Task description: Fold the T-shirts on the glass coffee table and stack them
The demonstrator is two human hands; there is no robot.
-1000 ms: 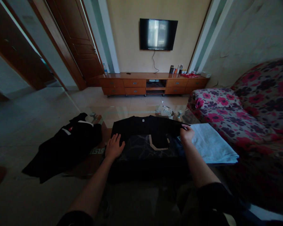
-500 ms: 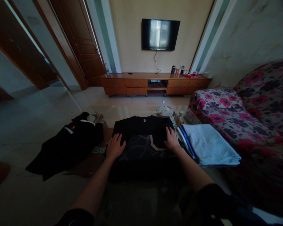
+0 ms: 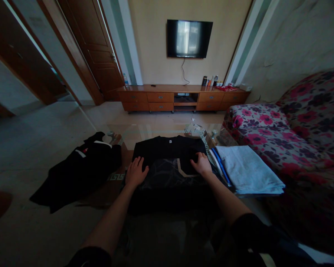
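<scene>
A black T-shirt [image 3: 169, 148] with a dark patterned panel and a beige line lies spread over the glass table in front of me. A small white mark shows at its neckline. On the shirt's left side my left hand [image 3: 137, 172] rests flat, open, with its fingers spread. My right hand [image 3: 202, 164] touches the right side beside the beige line. Its fingers are slightly bent and its thumb stands apart, so it is open. The shirt's near part is too dark to make out.
Left on the glass table [image 3: 122, 128] lies a crumpled black garment [image 3: 83, 172] with white trim. A stack of folded clothes [image 3: 247, 168], light blue on top, sits at the right edge. Beyond are a flowered sofa [image 3: 267, 133] and a wooden TV cabinet [image 3: 160, 98].
My right hand has shifted slightly, with its fingers now more bent and its thumb moved out to the left. The left hand and the shirt stay in place.
</scene>
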